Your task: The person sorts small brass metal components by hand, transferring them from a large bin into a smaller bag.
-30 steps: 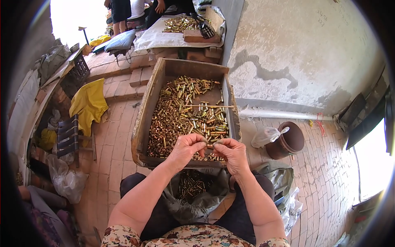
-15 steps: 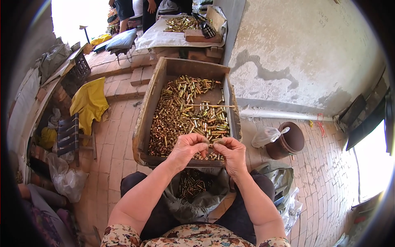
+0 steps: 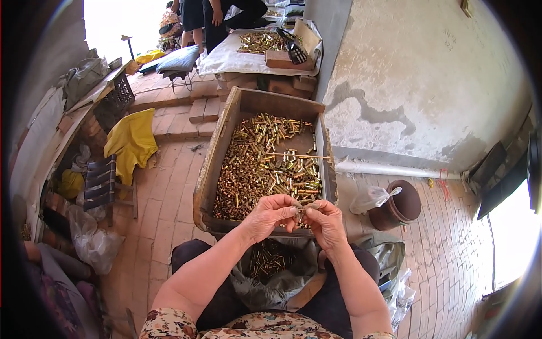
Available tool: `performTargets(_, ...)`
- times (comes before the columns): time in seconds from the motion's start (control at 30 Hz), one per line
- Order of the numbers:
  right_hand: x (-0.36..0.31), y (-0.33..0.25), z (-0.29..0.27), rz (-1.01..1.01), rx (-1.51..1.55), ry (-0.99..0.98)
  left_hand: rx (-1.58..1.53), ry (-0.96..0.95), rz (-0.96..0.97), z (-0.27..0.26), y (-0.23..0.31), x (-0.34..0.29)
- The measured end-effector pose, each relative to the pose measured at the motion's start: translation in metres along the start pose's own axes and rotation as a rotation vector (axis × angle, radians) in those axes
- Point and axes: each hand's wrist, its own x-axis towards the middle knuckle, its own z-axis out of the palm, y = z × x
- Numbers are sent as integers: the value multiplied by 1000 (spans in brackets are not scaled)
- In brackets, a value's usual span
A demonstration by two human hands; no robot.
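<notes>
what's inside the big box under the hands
The box holds many small brassy pieces, with a thin stick across its right side. The left hand and right hand hide part of its near end; the pieces cover most of the bottom.

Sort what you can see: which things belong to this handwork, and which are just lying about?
Seemingly in use:
left hand
right hand
gold-coloured metal parts
large tray
sack between the knees

Apparently lying about:
yellow cloth
strapped stool
brown bucket
blue cushion
</notes>
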Motion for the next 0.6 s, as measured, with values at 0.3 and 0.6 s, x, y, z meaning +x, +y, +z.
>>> performTargets(0.3,-2,-2,2,26,73,-62,-1,7,50,7,1,-2)
performTargets(0.6,-6,-6,8,46,80,-27,-52,23,86,9,0,-4)
